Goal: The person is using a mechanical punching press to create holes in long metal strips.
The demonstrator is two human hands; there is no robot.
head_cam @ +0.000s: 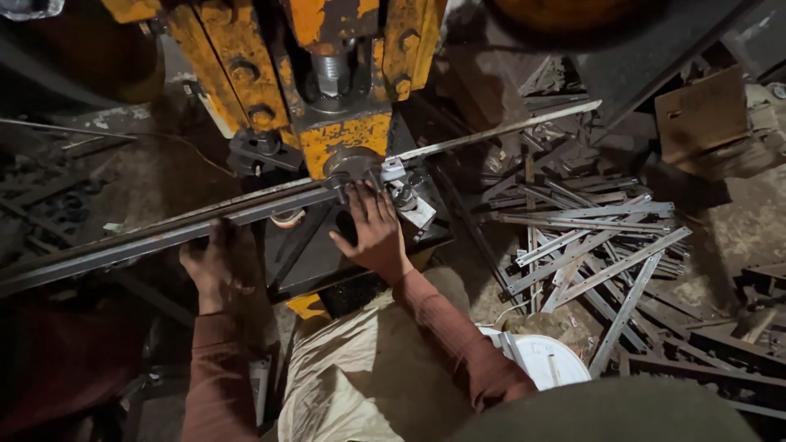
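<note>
A long steel angle bar point(164, 229) runs from the lower left up to the right, passing under the punch head point(354, 164) of a worn yellow press point(344, 49). My left hand point(214, 266) grips the bar from below, left of the press bed. My right hand point(374, 231) lies flat with fingers spread on the bar and the die point(407, 200), just under the punch. The far end of the bar point(524, 123) sticks out to the upper right.
A heap of cut steel angle pieces point(589, 245) lies on the floor at the right. A white plastic tub point(544, 360) stands by my right elbow. A piece of brown cardboard point(700, 110) sits at the upper right. Dark scrap point(49, 205) lies at the left.
</note>
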